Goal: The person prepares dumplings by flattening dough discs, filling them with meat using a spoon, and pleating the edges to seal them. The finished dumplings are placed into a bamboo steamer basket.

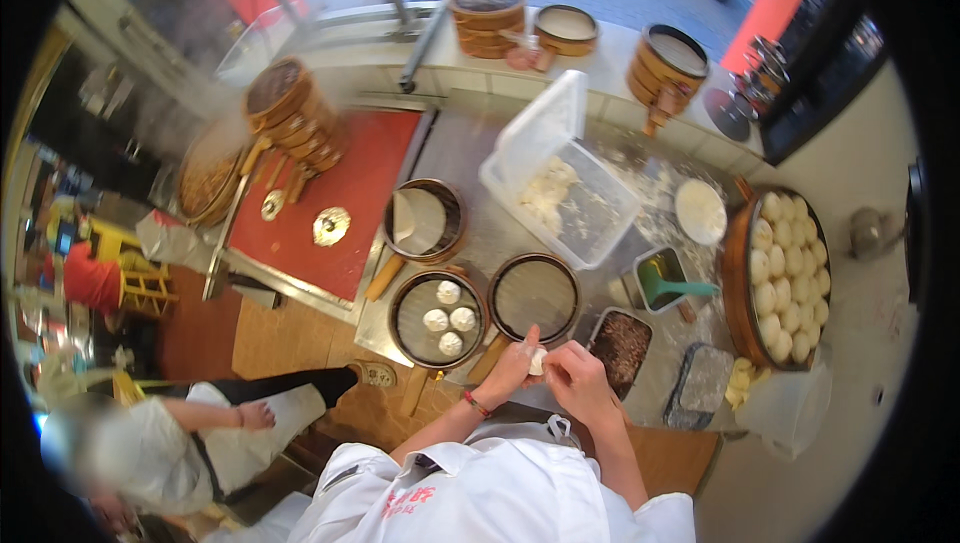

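Note:
Just in front of my apron, a small white filled bun (pixel 537 361) is held between my two hands. It sits against the fingers of my left hand (pixel 508 371), whose thumb points up and away. My right hand (pixel 580 379) closes its fingertips on the bun's edge. Beyond my hands is a round bamboo steamer (pixel 535 293) with only its liner showing. Left of it, another steamer (pixel 412 335) holds several pleated buns (pixel 462 319). A metal tray of dark minced filling (pixel 620 348) lies beside my right hand.
A large steamer (pixel 738 288) packed with round white buns stands right. Nearer are a metal container (pixel 645 268) with a green-handled utensil (pixel 675 288), and a floury plastic box (pixel 608 218). Stacked steamers (pixel 295 118) steam on a red counter (pixel 360 183). A co-worker (pixel 180 443) is at left.

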The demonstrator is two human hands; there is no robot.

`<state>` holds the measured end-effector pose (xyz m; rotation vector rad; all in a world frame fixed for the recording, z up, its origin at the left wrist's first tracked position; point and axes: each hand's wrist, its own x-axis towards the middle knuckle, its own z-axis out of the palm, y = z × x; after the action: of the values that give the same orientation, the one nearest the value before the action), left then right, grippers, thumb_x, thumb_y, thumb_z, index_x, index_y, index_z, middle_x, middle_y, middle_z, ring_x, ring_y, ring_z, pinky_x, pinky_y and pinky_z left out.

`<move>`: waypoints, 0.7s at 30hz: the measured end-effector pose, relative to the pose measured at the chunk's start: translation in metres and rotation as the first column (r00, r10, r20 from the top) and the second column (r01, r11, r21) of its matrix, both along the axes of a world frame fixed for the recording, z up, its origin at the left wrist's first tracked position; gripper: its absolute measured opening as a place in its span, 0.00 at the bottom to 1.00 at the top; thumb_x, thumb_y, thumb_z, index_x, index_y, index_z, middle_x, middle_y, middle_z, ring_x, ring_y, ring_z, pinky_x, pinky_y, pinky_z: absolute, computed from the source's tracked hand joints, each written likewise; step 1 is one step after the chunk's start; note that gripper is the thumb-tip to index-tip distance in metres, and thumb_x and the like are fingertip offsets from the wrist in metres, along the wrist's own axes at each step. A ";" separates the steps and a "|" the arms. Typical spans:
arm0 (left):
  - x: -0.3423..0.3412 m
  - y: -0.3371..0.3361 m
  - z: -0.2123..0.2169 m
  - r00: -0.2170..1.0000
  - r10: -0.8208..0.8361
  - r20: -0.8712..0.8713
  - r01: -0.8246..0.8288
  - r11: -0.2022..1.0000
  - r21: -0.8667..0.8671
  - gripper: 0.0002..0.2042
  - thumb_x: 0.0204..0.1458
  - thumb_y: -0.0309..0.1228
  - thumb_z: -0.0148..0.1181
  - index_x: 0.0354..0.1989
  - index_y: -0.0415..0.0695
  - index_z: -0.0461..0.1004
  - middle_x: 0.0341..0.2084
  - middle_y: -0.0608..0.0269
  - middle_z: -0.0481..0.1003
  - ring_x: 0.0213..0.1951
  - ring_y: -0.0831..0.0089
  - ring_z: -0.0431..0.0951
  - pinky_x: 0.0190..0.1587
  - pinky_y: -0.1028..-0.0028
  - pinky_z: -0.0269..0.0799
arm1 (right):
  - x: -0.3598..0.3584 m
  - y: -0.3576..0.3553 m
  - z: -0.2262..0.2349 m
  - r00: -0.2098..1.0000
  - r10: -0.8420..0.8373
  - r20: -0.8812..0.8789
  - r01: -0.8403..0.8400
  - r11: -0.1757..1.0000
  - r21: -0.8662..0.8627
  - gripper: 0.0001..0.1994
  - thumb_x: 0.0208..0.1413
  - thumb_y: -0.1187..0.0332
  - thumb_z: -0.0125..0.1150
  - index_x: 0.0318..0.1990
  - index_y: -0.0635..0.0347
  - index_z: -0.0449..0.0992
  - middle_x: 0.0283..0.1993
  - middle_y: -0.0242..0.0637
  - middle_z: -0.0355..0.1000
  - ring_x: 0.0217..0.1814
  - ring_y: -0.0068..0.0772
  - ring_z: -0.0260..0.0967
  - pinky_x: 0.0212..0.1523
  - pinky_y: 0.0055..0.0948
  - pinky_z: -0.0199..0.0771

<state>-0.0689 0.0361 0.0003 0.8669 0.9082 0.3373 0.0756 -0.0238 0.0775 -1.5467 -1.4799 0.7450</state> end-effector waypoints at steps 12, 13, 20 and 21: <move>-0.123 -0.006 0.037 0.756 0.649 -0.092 -0.493 0.655 0.572 0.18 0.71 0.40 0.38 0.55 0.41 0.69 0.22 0.67 0.71 0.21 0.81 0.68 0.23 0.80 0.62 | -0.078 0.077 0.017 0.900 0.431 0.068 -0.434 0.899 0.057 0.06 0.50 0.80 0.63 0.32 0.61 0.72 0.30 0.41 0.68 0.28 0.46 0.69 0.28 0.37 0.69; -0.138 -0.007 0.040 0.686 0.727 -0.033 -0.617 0.605 0.502 0.17 0.71 0.40 0.38 0.53 0.41 0.69 0.21 0.68 0.71 0.21 0.82 0.66 0.22 0.80 0.61 | -0.086 0.085 0.017 0.883 0.463 0.081 -0.467 0.882 0.057 0.06 0.50 0.80 0.63 0.32 0.61 0.71 0.30 0.41 0.67 0.28 0.46 0.69 0.28 0.37 0.69; -0.200 -0.026 0.021 0.367 0.930 -0.017 -0.862 0.347 0.369 0.16 0.71 0.43 0.40 0.49 0.44 0.70 0.20 0.67 0.70 0.16 0.87 0.59 0.18 0.85 0.52 | -0.137 0.116 -0.039 0.761 0.625 0.176 -0.635 0.773 -0.001 0.04 0.56 0.75 0.60 0.32 0.62 0.71 0.32 0.46 0.68 0.33 0.55 0.70 0.32 0.46 0.71; -0.200 -0.026 0.018 0.359 0.933 -0.010 -0.867 0.337 0.368 0.16 0.71 0.42 0.41 0.49 0.44 0.70 0.20 0.67 0.71 0.16 0.87 0.59 0.18 0.85 0.52 | -0.141 0.118 -0.050 0.750 0.631 0.199 -0.639 0.768 -0.029 0.04 0.56 0.74 0.59 0.32 0.62 0.71 0.33 0.46 0.69 0.33 0.55 0.70 0.33 0.46 0.71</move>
<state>-0.2691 0.0104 0.0183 0.5693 1.5591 1.4566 -0.0649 0.0938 0.0273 -1.0837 -2.2090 0.9512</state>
